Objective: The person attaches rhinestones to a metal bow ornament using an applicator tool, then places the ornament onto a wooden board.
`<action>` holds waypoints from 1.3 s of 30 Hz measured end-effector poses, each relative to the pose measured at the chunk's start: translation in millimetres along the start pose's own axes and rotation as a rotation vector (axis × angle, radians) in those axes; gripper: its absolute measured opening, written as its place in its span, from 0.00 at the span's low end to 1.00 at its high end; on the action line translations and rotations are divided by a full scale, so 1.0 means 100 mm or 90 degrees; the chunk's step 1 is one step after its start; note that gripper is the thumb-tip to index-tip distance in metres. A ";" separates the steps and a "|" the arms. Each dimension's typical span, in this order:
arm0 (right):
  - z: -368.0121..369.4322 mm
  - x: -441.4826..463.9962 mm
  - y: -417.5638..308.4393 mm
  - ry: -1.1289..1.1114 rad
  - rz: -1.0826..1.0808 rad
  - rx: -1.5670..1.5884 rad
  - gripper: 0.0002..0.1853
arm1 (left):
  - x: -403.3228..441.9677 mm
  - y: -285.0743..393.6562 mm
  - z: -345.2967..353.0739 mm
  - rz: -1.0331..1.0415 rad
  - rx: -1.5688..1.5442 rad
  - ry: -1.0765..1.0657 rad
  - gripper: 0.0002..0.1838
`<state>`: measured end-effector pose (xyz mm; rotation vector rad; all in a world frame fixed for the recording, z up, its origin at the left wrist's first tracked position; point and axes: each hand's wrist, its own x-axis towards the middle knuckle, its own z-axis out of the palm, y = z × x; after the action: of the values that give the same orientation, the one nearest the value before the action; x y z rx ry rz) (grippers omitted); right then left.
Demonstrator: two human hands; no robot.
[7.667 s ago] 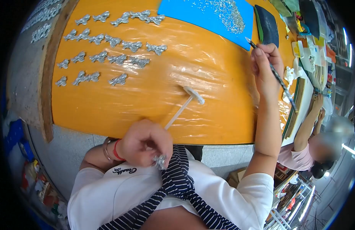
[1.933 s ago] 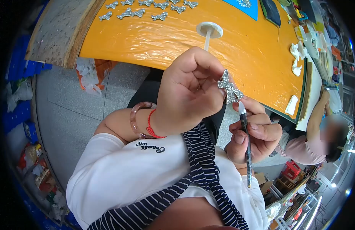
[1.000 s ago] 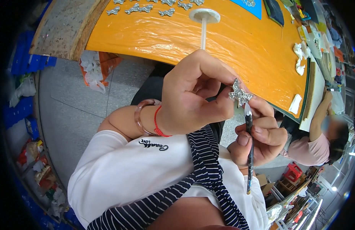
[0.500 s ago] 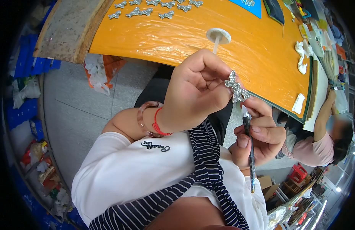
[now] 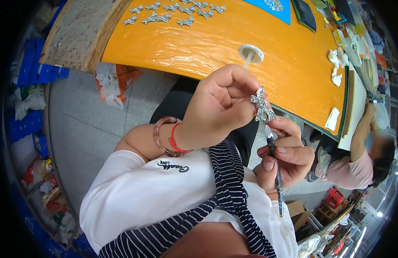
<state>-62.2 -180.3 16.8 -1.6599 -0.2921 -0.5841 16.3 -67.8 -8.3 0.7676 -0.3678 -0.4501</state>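
Note:
My left hand, closed, pinches a silver bow-shaped ornament set with sparkling stones between thumb and fingers. A white disc on a thin stem shows above this hand; the stem runs down behind the fingers, and I cannot tell whether they hold it. My right hand is closed around a slim, dark, patterned pen-like tool. Its whitish tip points up, just below the ornament's lower end. The right index fingertip is close to the ornament; whether it touches is unclear.
Several similar bow ornaments lie on the orange-covered table. A blue sheet with shiny pieces, a dark pouch and crumpled white tissues lie farther right. Another person sits at the right. A plastic bag hangs at the table's left.
Both hands have shifted slightly down, the ornament turning a little towards the camera. The white disc has moved down and right. The tool's tip has moved left.

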 end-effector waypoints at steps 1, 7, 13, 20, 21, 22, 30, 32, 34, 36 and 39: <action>0.00 -0.01 -0.02 0.008 0.021 0.001 0.14 | 0.00 0.00 0.00 -0.003 -0.005 0.002 0.10; -0.01 -0.02 -0.03 0.004 0.037 -0.011 0.13 | -0.01 -0.02 -0.02 0.012 -0.011 -0.018 0.08; 0.01 -0.01 0.00 0.033 0.034 0.060 0.13 | -0.01 -0.02 -0.03 0.011 -0.020 -0.029 0.07; -0.04 0.00 0.04 0.136 -0.004 0.095 0.13 | -0.03 0.02 -0.04 -0.004 0.005 -0.050 0.07; -0.04 0.02 0.04 0.137 -0.022 0.091 0.14 | -0.03 0.02 -0.04 0.000 0.009 -0.057 0.07; -0.05 0.02 0.03 0.137 -0.021 0.091 0.14 | -0.03 0.02 -0.05 0.003 0.012 -0.063 0.08; -0.02 0.05 0.00 0.062 -0.080 -0.016 0.13 | -0.05 0.05 -0.02 -0.019 0.055 -0.056 0.08; -0.01 0.07 0.00 0.055 -0.085 -0.027 0.12 | -0.05 0.06 -0.03 -0.015 0.068 -0.057 0.08; 0.00 0.07 -0.01 0.049 -0.090 -0.037 0.12 | -0.05 0.06 -0.05 -0.003 0.124 -0.083 0.08; 0.01 0.07 -0.03 0.041 -0.068 -0.059 0.11 | -0.06 0.07 -0.04 0.000 0.145 -0.080 0.08; 0.02 0.07 -0.02 0.045 -0.065 -0.052 0.12 | -0.07 0.08 -0.04 0.006 0.178 -0.077 0.08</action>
<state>-57.2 -179.2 22.5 -1.7052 -0.3063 -0.7383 14.5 -57.0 -5.9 1.0124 -0.5553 -0.4419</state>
